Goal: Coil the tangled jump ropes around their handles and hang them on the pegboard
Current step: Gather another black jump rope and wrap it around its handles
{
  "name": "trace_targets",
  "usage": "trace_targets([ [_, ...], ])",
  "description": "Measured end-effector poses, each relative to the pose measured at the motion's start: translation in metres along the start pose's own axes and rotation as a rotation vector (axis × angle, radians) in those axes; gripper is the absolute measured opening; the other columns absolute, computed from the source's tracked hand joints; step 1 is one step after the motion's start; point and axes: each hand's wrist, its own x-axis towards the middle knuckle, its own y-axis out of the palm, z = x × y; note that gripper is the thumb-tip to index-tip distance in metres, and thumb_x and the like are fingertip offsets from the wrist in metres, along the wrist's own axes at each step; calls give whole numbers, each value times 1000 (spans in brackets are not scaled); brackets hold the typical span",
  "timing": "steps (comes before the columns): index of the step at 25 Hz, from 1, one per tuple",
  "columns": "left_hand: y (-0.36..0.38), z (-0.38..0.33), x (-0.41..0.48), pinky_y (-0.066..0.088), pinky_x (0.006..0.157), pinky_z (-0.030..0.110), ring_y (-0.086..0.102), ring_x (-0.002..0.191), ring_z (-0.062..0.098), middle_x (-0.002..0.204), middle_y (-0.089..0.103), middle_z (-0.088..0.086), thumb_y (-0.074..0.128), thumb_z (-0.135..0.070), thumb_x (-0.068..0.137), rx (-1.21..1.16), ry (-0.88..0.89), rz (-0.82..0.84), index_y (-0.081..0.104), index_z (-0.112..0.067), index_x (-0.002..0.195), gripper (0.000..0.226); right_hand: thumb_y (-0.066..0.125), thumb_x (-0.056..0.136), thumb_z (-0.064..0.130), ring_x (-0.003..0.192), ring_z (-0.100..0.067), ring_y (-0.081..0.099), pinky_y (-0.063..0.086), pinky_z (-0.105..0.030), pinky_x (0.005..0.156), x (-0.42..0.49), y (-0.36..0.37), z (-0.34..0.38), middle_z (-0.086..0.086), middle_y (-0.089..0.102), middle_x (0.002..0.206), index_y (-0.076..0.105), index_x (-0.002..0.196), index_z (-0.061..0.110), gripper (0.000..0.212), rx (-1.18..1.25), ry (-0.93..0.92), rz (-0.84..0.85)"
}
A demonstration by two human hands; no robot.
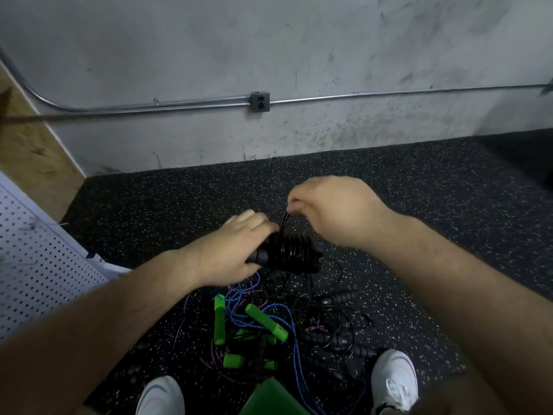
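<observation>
The black jump rope [291, 251] was held above the floor, between the two hands and over the remaining pile. Its handles were gripped together by the left hand [236, 250], with the fingers curled round one end. A row of close turns of cord was seen wound round the handles. A loop of the same cord was pinched between the thumb and fingertips of the right hand [332, 211], just above the coil. The winding of this rope was judged to be well advanced, with the last length not yet secured.

Below, the tangled pile [317, 316] lay on the speckled floor [434, 211] — green handles [264, 320], blue cord [239, 295], thin black cords and further black handles, all intertwined. Several ropes were judged to be left for separating and coiling.

The pegboard [39, 250] was seen at the left edge. No rope was seen on its visible part — hanging was judged not yet begun.
</observation>
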Motion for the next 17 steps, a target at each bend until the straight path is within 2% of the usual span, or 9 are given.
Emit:
trace_targets([
  [2,-3,-18,-3,33,113,29,34,116,7,123,40,-9,72,-24,86,-34,76,-25,42,-17,138,61,54,102,32,91,-5,61,52,-30,82,6,10,-24,15,69,102,72,106,30,19,176,3,41],
  [5,-13,-40,-10,29,111,20,34,119,4,124,38,-10,70,-28,88,-176,74,-114,38,-16,137,60,65,96,25,70,-1,61,50,-20,70,9,21,-43,7,72,80,77,102,19,14,682,147,155],
  [7,-20,-49,-14,32,106,14,38,117,0,123,38,-11,69,-37,87,-296,2,-185,35,-19,136,62,60,98,12,81,-9,67,50,-16,70,2,19,-41,-7,72,92,71,111,1,21,987,223,214],
  [8,-24,-51,-15,33,103,12,40,117,-1,124,40,-11,68,-43,85,-341,-42,-225,34,-22,136,64,53,100,5,90,-13,66,50,-13,71,-2,19,-35,-9,69,100,66,114,-5,21,1000,260,264],
  [9,-28,-50,-14,34,102,10,42,117,-2,126,40,-10,66,-49,84,-366,-89,-268,32,-26,136,67,46,103,4,93,-11,64,49,-12,73,-6,19,-24,-4,66,102,63,110,-1,19,925,304,326],
  [10,-31,-46,-13,35,102,11,42,117,-1,128,41,-9,65,-52,83,-361,-137,-313,32,-26,136,69,41,105,6,85,-6,63,50,-16,74,-8,24,-11,0,64,92,60,97,7,20,875,327,366],
  [11,-33,-41,-12,35,103,15,41,117,0,128,41,-7,65,-53,83,-325,-181,-359,32,-21,137,71,39,106,7,69,-2,62,51,-22,69,-7,31,2,1,62,78,57,86,12,28,869,322,345],
  [13,-36,-28,-11,37,103,21,38,117,2,128,42,0,63,-50,84,-239,-255,-404,35,-10,138,73,38,105,9,51,-2,58,49,-20,54,2,45,27,1,58,64,53,73,15,36,901,303,219],
  [17,-30,-16,-10,37,110,29,36,124,6,133,37,1,59,-49,89,-284,-336,-388,27,-7,147,78,41,104,13,57,-3,52,37,-16,51,13,59,41,3,56,69,50,75,20,32,801,223,63],
])
